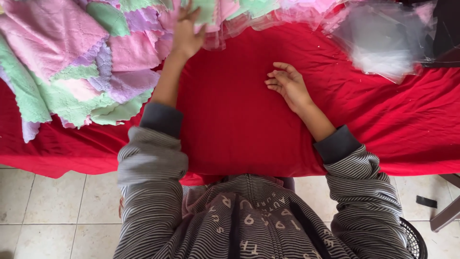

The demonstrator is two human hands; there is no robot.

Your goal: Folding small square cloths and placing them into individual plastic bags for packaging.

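My left hand (187, 31) reaches far forward and rests on the edge of a pile of small pastel cloths (72, 62), pink, green and lilac, heaped at the back left of a red-covered table (230, 120). Its fingers lie spread on a green cloth (207, 10); whether they grip it is unclear. My right hand (287, 84) lies palm-up on the bare red cover at centre right, fingers loosely curled, holding nothing. Both arms wear grey striped sleeves.
Clear plastic bags (383, 38) lie crumpled at the back right of the table. Below the table edge are pale floor tiles (52, 201), a dark basket rim (416, 240) at lower right and a furniture leg (445, 216).
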